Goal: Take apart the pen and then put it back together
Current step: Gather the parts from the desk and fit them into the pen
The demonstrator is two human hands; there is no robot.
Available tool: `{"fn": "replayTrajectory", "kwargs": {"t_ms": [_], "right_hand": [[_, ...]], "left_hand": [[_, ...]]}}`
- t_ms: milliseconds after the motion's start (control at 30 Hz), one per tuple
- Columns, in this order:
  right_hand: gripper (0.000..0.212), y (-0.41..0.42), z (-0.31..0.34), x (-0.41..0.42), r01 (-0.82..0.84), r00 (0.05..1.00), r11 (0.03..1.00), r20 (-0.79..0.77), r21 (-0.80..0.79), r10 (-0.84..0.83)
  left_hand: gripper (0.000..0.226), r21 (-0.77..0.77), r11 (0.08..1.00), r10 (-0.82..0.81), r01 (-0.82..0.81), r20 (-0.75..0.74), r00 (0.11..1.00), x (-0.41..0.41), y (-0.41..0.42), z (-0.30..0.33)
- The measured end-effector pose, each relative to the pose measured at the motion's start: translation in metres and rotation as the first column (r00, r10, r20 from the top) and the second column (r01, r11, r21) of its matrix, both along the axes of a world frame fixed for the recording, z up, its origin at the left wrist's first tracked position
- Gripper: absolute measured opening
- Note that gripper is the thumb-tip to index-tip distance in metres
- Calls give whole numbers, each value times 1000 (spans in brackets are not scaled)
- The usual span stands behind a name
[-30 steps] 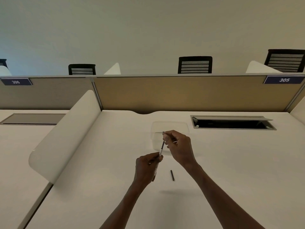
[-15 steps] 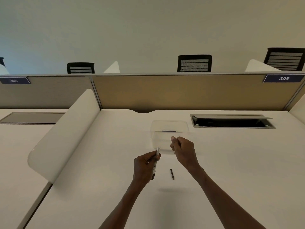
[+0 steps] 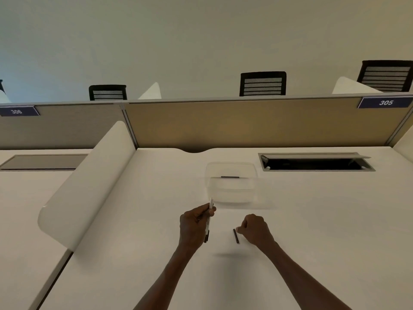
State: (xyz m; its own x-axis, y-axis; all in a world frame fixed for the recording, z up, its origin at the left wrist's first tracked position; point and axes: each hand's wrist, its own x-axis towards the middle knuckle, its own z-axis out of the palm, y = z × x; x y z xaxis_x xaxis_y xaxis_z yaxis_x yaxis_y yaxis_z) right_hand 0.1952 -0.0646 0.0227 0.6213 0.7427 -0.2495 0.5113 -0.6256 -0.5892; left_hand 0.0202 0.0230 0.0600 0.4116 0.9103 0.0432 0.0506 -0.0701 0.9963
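The left hand (image 3: 196, 224) grips the pen barrel (image 3: 209, 218), fingers and thumb curled round its middle, and holds it nearly upright above the surface (image 3: 312, 220). The pale end pokes up past the knuckles and the dark end hangs below the palm. It looks a sensible way to hold it: the barrel is steady, clear of the surface, and its upper end is free for something to go in or on.

The right hand (image 3: 256, 229) is low, just beside the small dark pen piece (image 3: 236, 236) lying flat on the surface between the two hands. Its fingers are curled, with the fingertips right at the upper end of that piece. I cannot tell whether they are pinching it or merely touching it; the piece still appears to rest on the surface.

Further back stands a clear plastic container (image 3: 231, 166), well apart from both hands, with another thin dark part (image 3: 230, 176) lying in it. Parking that part in a tub seems wise, since slim round bits roll.

So the pen is in at least three pieces: barrel in hand, one piece on the surface, one in the container. My read is that the right hand is going for the loose piece, whether to bring it to the barrel or to move it to the tub.
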Motion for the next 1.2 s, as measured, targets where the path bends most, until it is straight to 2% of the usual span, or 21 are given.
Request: {"fn": "replayTrajectory", "kwargs": {"t_ms": [233,400,600,733,900,1033,1200], "right_hand": [[35,0,-21,-13,-8,998,994,58,-112,15],[28,2,-28,-18,18,994,989,110,-146,-2],[29,2,-27,-15,28,998,990,64,-140,-19],[29,1,-23,-12,41,999,993,13,-112,-39],[14,0,-5,-8,97,986,993,-140,60,-88],[15,0,16,-8,206,923,935,-375,288,-88],[7,3,49,-10,224,902,841,-432,492,13]], "left_hand": [[19,4,1000,-7,7,-22,1000,0,2,-5],[22,8,1000,-19,19,-28,999,1,1,-6],[23,17,1000,-15,15,-20,1000,1,0,-5],[35,28,1000,-3,3,-17,1000,0,-1,-2],[44,64,998,1,2,-59,998,-1,-2,-1],[28,97,995,-20,29,-85,996,-1,-3,-1],[23,105,993,-35,49,-126,991,-1,-3,1]]}}
